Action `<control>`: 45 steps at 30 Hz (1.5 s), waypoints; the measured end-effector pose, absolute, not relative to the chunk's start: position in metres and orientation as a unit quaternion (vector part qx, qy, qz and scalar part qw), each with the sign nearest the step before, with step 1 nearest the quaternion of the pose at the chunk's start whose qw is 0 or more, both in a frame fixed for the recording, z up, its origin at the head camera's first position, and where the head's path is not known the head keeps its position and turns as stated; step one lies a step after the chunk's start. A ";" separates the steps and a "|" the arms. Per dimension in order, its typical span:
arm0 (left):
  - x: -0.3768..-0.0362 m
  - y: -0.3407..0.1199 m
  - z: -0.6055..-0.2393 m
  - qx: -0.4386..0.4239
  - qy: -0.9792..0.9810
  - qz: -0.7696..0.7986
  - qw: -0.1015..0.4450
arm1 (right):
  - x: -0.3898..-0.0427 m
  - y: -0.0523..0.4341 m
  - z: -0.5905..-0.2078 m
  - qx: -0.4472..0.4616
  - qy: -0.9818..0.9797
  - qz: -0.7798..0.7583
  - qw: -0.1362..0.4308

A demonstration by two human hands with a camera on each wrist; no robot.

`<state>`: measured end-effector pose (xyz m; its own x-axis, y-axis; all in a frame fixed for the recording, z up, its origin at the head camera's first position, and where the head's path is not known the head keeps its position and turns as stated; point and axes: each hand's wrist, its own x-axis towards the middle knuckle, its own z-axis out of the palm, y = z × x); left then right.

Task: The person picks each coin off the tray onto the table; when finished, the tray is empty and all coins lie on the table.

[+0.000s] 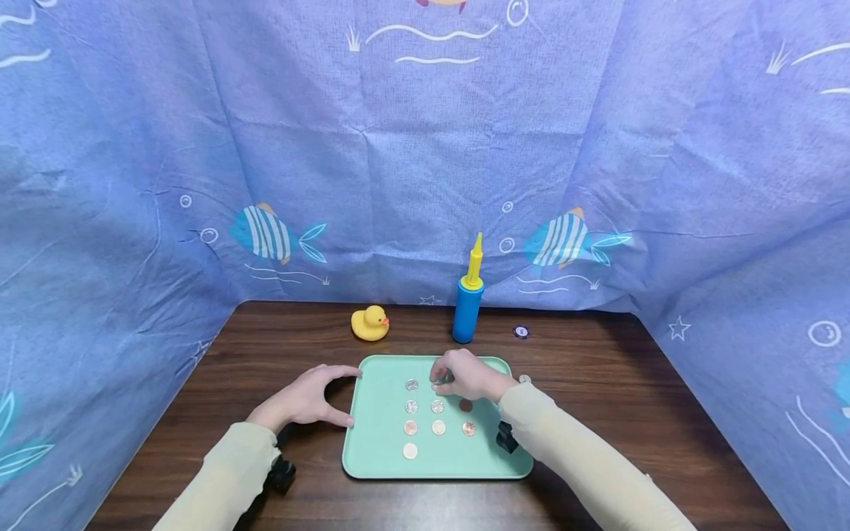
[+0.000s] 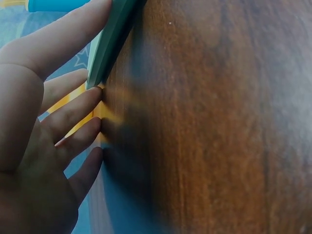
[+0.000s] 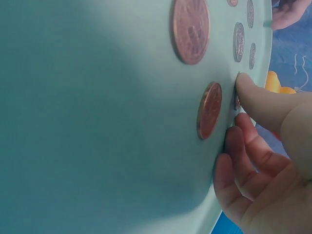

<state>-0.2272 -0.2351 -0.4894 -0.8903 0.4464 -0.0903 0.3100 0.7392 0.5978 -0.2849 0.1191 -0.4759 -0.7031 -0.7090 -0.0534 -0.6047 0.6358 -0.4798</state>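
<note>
- The left hand is spread, thumb and fingers wide apart, its tips touching the left rim of the green tray.
- The right hand reaches over the tray's far side, thumb and curled fingers pinching a coin at the tray surface, in the middle column's farthest spot.
- The two hands are well apart from each other.
- More coins lie flat in the tray in three columns: four on the left, two more in the middle column, two copper-coloured on the right.
- The tray lies on the dark wooden desk.
- Beyond it stand a yellow rubber duck on the left and a blue-and-yellow pump, upright, with a round chip lying to its right.
- A silver disc lies on the desk just beside the tray's right rim.
- A blue fish-patterned cloth hangs behind.
</note>
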 end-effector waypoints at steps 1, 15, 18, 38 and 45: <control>-0.227 -0.235 -0.490 0.205 0.925 0.298 0.115 | -0.285 0.118 -0.476 -0.363 0.898 -0.215 0.123; -0.227 -0.233 -0.490 0.201 0.925 0.300 0.118 | -0.282 0.110 -0.473 -0.351 0.918 -0.131 0.129; -0.227 -0.234 -0.491 0.200 0.926 0.299 0.118 | -0.282 0.110 -0.474 -0.350 0.919 -0.126 0.131; -0.227 -0.236 -0.489 0.207 0.925 0.296 0.115 | -0.283 0.124 -0.470 -0.349 0.886 -0.274 0.131; -0.227 -0.236 -0.490 0.203 0.925 0.300 0.119 | -0.286 0.133 -0.474 -0.344 0.869 -0.322 0.153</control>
